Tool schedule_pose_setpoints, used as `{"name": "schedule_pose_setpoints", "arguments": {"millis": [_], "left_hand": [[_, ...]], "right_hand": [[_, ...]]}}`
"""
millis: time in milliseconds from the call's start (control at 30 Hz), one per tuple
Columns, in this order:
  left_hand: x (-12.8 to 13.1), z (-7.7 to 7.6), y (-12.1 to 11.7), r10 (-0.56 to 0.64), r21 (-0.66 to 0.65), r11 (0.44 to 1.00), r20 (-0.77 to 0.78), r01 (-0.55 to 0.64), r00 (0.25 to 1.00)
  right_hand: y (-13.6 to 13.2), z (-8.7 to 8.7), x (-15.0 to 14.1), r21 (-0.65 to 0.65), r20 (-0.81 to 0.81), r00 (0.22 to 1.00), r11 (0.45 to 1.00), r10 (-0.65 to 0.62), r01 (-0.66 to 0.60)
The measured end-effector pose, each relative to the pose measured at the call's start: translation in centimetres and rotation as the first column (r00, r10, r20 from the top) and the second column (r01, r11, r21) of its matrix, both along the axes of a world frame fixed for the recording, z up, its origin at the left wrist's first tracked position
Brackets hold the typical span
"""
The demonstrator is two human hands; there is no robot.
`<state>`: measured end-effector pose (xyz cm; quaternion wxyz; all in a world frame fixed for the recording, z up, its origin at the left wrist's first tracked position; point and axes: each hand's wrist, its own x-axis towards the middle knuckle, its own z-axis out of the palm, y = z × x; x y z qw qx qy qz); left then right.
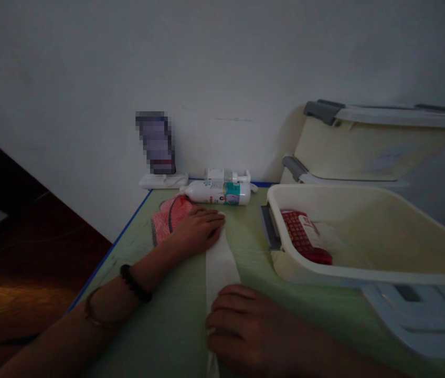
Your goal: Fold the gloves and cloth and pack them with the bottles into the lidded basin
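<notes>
Cloth (221, 262), white and narrow like a strip, lay in the head view on a green table (167, 325), between the two forearms. Its long axis ran away from the person, almost straight toward the wall (88, 79), and both hands were upon it, one at each part of its length. The left hand (201, 227) was at the far end, reaching over it from the left side; its fingers were a little bent and touched the cloth, but I could not tell if they pinched it or only rested. The right hand (242, 323) covered the nearer part from the right side, with curled fingers lying across the strip; whether they were closed around the material was also hidden. Thus the right hand was nearer to the person, and the middle of the cloth was bare between them. Just beside the left hand lay a pink checked cloth (163, 218), and beyond it a white bottle (218, 192) on its side. On the right, apart from the strip, was a cream bin (305, 274) with a red packet (303, 236) inside.
</notes>
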<state>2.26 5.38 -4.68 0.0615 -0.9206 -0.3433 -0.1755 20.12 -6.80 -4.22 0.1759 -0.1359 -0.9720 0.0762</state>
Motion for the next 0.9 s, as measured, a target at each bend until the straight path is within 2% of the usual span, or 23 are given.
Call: {"name": "schedule_pose_setpoints", "arguments": {"millis": [100,200,300,400,533,633,700,800,900], "left_hand": [[0.1,-0.2,-0.1,0.035,0.006,0.999,0.009,-0.035,0.999],[0.1,-0.2,-0.1,0.058,0.010,0.998,0.017,-0.058,0.998],[0.1,0.0,-0.1,0.076,0.021,0.997,0.027,-0.076,0.997],[-0.1,0.2,0.0,0.090,0.034,0.995,0.038,-0.091,0.995],[-0.3,0.3,0.0,0.116,0.041,0.992,0.032,-0.117,0.993],[-0.3,0.1,0.0,0.148,0.041,0.988,0.020,-0.149,0.989],[-0.3,0.1,0.0,0.170,0.039,0.985,0.016,-0.170,0.985],[-0.4,0.2,0.2,0.174,0.033,0.984,0.010,-0.174,0.985],[-0.3,0.8,0.0,0.098,0.064,0.993,0.017,-0.099,0.995]], "right_hand": [[0.0,1.1,2.1,0.019,0.068,0.997,0.999,-0.048,0.047],[-0.4,2.3,4.0,-0.073,0.118,0.990,0.994,-0.075,0.084],[-1.0,3.0,5.0,-0.161,0.074,0.988,0.976,-0.139,0.149],[-1.2,2.9,4.4,-0.153,0.054,0.975,0.963,-0.218,0.223],[-0.2,2.6,2.2,-0.092,0.171,0.920,0.924,-0.352,0.370],[0.7,2.9,1.3,-0.079,0.243,0.905,0.923,-0.348,0.376],[0.8,3.2,1.7,-0.121,0.223,0.925,0.933,-0.308,0.339],[0.1,3.4,3.4,-0.130,0.135,0.951,0.946,-0.279,0.297],[-1.1,3.1,5.3,-0.072,0.094,0.929,0.928,-0.358,0.365]]}}
